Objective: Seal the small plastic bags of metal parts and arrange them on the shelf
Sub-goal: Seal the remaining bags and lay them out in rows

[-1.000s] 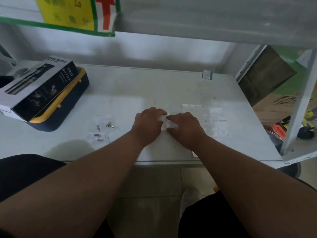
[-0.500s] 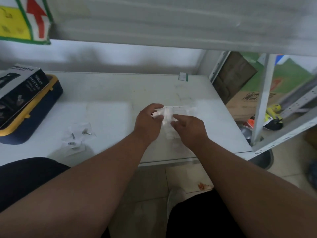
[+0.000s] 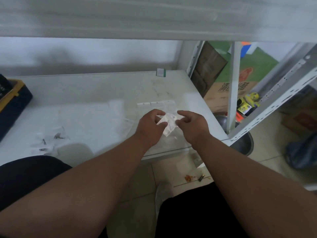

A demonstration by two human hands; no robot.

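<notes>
My left hand (image 3: 151, 125) pinches a small clear plastic bag (image 3: 169, 125) and holds it a little above the white shelf (image 3: 96, 100). Just right of the bag, my right hand (image 3: 193, 124) has its fingers loosely curled, and whether they touch the bag I cannot tell. Behind my hands a row of small clear bags (image 3: 155, 104) lies flat on the shelf. At the shelf's left front lie more small bags with metal parts (image 3: 49, 141).
A dark blue and yellow case (image 3: 12, 103) sits at the left edge. Low across the top runs the upper shelf (image 3: 154, 18). A white shelf upright (image 3: 234, 86) stands right, with cardboard boxes (image 3: 228, 86) and a metal bowl (image 3: 243, 145) on the floor beyond.
My hands have lifted the small bag off the shelf and moved apart a little. The camera has swung to the right, so the case has slid towards the left edge.
</notes>
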